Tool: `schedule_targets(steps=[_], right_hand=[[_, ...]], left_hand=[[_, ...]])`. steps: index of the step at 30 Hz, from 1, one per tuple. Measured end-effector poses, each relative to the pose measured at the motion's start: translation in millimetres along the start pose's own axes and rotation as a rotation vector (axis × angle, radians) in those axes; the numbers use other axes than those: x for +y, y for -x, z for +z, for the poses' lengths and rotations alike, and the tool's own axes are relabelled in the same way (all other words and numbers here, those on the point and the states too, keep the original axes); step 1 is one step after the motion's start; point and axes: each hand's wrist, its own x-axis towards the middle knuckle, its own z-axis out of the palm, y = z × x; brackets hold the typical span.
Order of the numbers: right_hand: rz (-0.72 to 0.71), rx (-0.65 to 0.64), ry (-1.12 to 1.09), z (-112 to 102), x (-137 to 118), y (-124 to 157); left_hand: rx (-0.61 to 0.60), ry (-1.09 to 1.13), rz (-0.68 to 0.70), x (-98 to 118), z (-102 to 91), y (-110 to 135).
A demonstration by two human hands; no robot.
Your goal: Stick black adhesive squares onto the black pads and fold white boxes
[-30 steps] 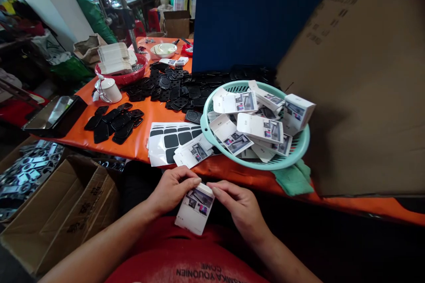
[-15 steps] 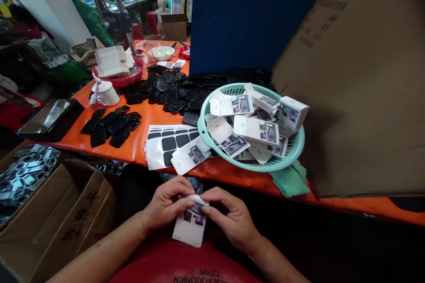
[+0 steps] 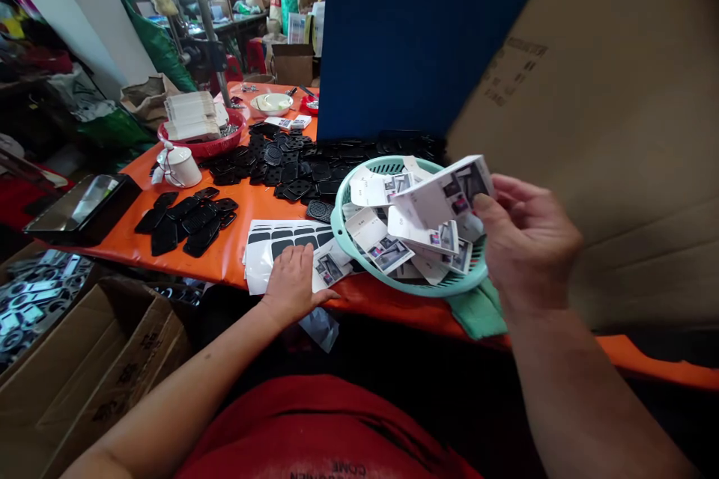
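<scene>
My right hand (image 3: 528,239) pinches one end of a small white printed box (image 3: 438,193), held tilted above the mint-green plastic basket (image 3: 340,228). Under it lie several similar white boxes (image 3: 379,239) in a loose pile. My left hand (image 3: 292,281) rests with fingers stretched out on the sheets of black stickers (image 3: 261,243), at the table's front edge. Beside its fingers, partly covered by them, is a flat-looking white printed box (image 3: 331,269); whether the hand grips it does not show.
Black plates (image 3: 191,217) lie in heaps on the orange table (image 3: 236,258). A white mug (image 3: 183,167) and a red basket (image 3: 236,136) stand at left. A blue panel (image 3: 387,37) and a large cardboard sheet (image 3: 607,165) rise behind. An open carton (image 3: 140,359) sits lower left.
Both hands were together over a small box at my lap. They have parted: my right hand is now up at the basket with a box, and my left lies on the sticker sheets.
</scene>
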Motion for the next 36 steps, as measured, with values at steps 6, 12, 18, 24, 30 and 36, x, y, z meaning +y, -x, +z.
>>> schedule_targets(steps=[6,12,18,24,30,36], right_hand=[[-0.406,-0.117,0.097,2.2,-23.5,25.5],[0.085,-0.791,-0.336,44.6,-48.7,117.8],[0.523,-0.718,-0.369,84.0,-36.6,138.7],[0.817,-0.632,-0.586,89.5,-41.8,136.2],[0.968,-0.611,-0.719,82.9,-42.3,139.0],[0.967,-0.635,-0.765,78.4,-44.9,136.2]], left_hand=[[-0.011,-0.147,0.028,2.3,1.8,1.0],[0.032,-0.244,0.055,1.2,-9.5,14.7],[0.026,-0.230,0.071,1.9,-2.9,18.5],[0.176,-0.243,0.237,-3.1,2.5,21.3],[0.265,-0.260,0.379,-5.9,-2.6,22.3],[0.343,-0.182,0.464,-4.0,-4.6,19.7]])
